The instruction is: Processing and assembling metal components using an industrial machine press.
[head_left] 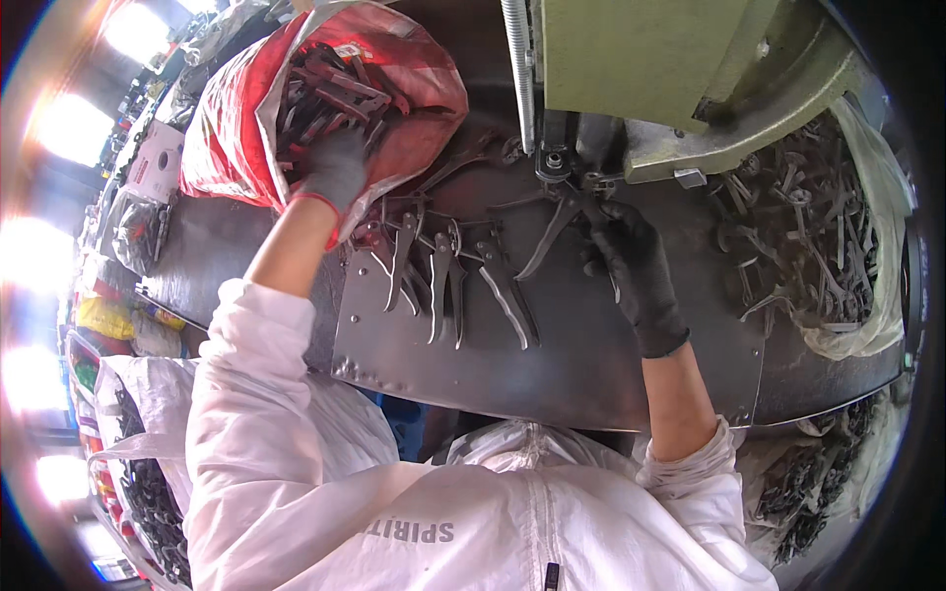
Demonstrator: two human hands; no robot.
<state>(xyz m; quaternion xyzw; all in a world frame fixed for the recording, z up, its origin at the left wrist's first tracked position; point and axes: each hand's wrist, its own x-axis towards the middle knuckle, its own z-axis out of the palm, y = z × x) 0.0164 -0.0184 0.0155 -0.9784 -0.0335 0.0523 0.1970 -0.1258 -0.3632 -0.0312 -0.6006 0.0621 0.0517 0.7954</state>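
My left hand (338,169), in a grey glove, reaches into a red-and-white woven bag (232,133). Dark metal parts (335,89) fill the bag's mouth, and my fingers are hidden among them. In a black glove, my right hand (631,261) is closed around a handle of a pair of locking pliers (552,231). The jaw end of these pliers is under the press tool (555,163), and their other handle splays out to the left. Several more locking pliers (443,266) lie side by side on the metal tabletop (414,369), between my two hands.
A green machine body (641,59) rises over the table's far side. To the right, a pale sack (882,227) lies open with many metal parts in it. More sacks of dark parts (148,492) stand below the table at left and right. A white box (156,160) sits at far left.
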